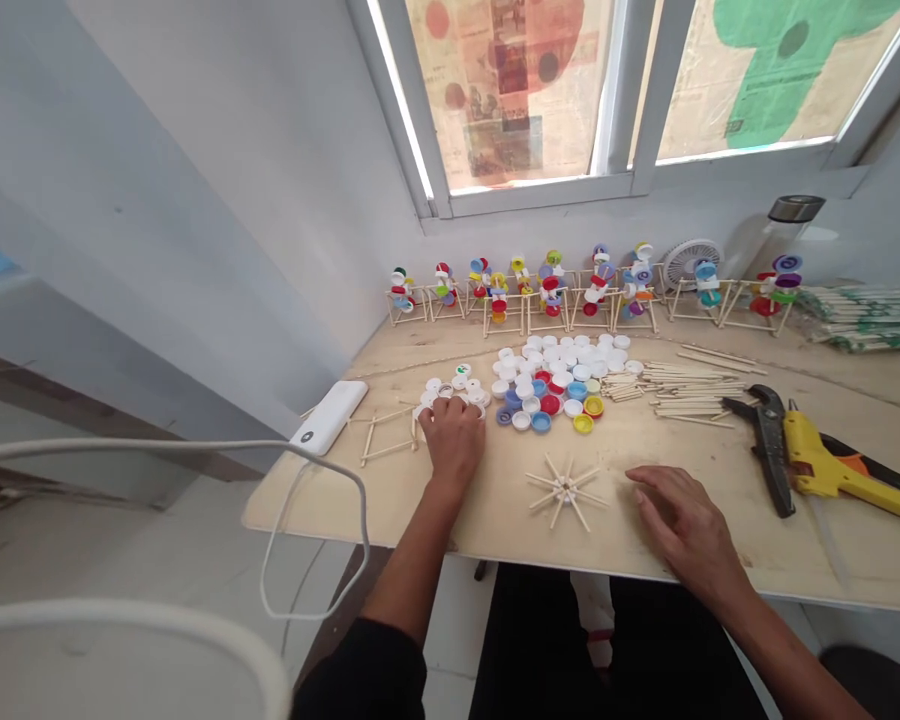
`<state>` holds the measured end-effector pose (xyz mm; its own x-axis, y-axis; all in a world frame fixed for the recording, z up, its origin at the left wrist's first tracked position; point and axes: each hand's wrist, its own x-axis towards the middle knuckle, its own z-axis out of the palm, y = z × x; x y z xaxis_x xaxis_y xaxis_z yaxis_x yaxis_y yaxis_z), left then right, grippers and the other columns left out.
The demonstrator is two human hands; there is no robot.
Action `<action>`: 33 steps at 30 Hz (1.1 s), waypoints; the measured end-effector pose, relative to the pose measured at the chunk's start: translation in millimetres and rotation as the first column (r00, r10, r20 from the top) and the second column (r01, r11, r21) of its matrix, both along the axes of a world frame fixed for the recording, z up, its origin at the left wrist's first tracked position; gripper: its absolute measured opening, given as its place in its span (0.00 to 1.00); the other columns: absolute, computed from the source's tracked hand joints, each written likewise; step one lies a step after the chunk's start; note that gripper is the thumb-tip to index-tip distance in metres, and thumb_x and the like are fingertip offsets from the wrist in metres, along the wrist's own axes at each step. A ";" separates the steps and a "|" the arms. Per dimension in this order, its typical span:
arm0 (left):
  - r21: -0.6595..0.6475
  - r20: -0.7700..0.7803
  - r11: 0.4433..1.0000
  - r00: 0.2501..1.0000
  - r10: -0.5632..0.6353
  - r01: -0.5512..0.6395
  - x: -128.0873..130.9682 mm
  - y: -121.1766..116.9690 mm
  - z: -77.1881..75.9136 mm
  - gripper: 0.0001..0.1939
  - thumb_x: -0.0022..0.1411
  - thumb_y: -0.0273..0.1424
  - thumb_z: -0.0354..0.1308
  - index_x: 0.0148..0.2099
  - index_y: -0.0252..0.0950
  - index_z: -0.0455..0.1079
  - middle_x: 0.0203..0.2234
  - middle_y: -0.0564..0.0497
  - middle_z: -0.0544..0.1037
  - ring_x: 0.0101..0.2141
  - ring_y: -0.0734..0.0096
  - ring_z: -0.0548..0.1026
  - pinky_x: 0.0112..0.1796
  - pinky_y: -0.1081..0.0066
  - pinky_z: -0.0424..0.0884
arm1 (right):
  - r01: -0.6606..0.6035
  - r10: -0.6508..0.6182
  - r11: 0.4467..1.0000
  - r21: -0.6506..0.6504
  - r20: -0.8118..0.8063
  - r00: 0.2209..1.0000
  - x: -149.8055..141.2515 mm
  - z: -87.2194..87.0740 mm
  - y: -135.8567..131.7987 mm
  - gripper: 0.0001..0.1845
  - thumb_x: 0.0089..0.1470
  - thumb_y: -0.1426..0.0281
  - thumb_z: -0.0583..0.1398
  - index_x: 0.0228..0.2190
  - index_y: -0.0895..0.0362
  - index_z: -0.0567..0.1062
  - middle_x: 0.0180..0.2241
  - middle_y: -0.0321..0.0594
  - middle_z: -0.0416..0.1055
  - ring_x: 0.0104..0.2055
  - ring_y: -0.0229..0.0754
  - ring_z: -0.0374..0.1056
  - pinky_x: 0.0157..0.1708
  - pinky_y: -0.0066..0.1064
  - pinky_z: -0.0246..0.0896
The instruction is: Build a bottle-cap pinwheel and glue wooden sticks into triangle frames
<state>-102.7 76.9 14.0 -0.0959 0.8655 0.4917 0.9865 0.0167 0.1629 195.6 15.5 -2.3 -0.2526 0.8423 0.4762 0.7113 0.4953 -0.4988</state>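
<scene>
My left hand (454, 440) reaches to the small pile of white bottle caps (475, 386) at the left; its fingers curl down among them and the tips are hidden. In front of me lies a star-shaped wheel of thin wooden sticks (565, 488) set round a white hub. To the right of this wheel my right hand (679, 515) rests at the table's near edge, thumb and fingers apart, holding nothing. A frame of glued sticks (370, 437) lies to the left of my left hand.
White and coloured bottle caps (550, 403) lie mid-table beside loose sticks (690, 388). Finished stick-and-cap models (549, 295) line the wall. Pliers (771, 450) and a yellow glue gun (814, 460) lie right. A white power bank (331, 415) with a cable sits left.
</scene>
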 end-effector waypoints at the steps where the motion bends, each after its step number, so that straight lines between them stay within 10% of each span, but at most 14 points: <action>1: -0.010 -0.005 1.000 1.000 -0.001 0.001 0.5 2.1 -1.2 0.06 0.55 0.27 0.55 0.29 0.39 0.73 0.31 0.42 0.75 0.42 0.50 0.66 0.42 0.52 0.56 | -0.003 0.003 1.000 -0.010 0.001 1.000 -0.1 0.8 -0.1 0.11 0.57 0.67 0.54 0.41 0.53 0.71 0.40 0.42 0.74 0.45 0.46 0.69 0.45 0.42 0.64; 8: 0.006 0.054 0.999 0.998 -0.034 0.034 15.0 -17.3 9.2 0.06 0.58 0.28 0.55 0.32 0.39 0.74 0.38 0.43 0.76 0.48 0.50 0.66 0.45 0.54 0.56 | -0.003 0.003 0.999 -0.046 -0.002 1.000 -0.6 4.4 0.9 0.11 0.58 0.68 0.53 0.41 0.54 0.71 0.40 0.42 0.74 0.45 0.46 0.68 0.46 0.43 0.63; 12: 0.068 0.211 0.962 0.939 -0.271 0.263 42.0 -60.6 25.1 0.06 0.61 0.29 0.54 0.34 0.40 0.72 0.39 0.47 0.77 0.45 0.60 0.70 0.46 0.58 0.58 | -0.018 0.018 0.999 -0.036 -0.017 1.000 -3.8 12.7 -2.9 0.11 0.58 0.69 0.53 0.42 0.54 0.71 0.40 0.43 0.73 0.45 0.47 0.68 0.46 0.43 0.62; 19: 0.097 0.286 0.810 0.763 -0.579 0.579 81.3 -119.7 39.7 0.07 0.63 0.25 0.51 0.35 0.39 0.70 0.41 0.51 0.78 0.44 0.67 0.72 0.46 0.62 0.57 | -0.376 0.377 0.926 -0.028 0.075 0.923 -23.5 56.5 -28.6 0.22 0.56 0.68 0.58 0.53 0.55 0.65 0.48 0.45 0.70 0.51 0.47 0.63 0.49 0.42 0.61; 33: -0.007 0.400 0.770 0.708 -0.583 0.638 78.5 -132.7 42.9 0.09 0.63 0.23 0.49 0.36 0.39 0.69 0.38 0.52 0.77 0.42 0.69 0.72 0.45 0.64 0.58 | -0.453 0.460 0.880 -0.141 0.021 0.888 -32.2 59.4 -35.8 0.15 0.56 0.72 0.58 0.47 0.55 0.68 0.42 0.41 0.73 0.46 0.42 0.67 0.45 0.37 0.62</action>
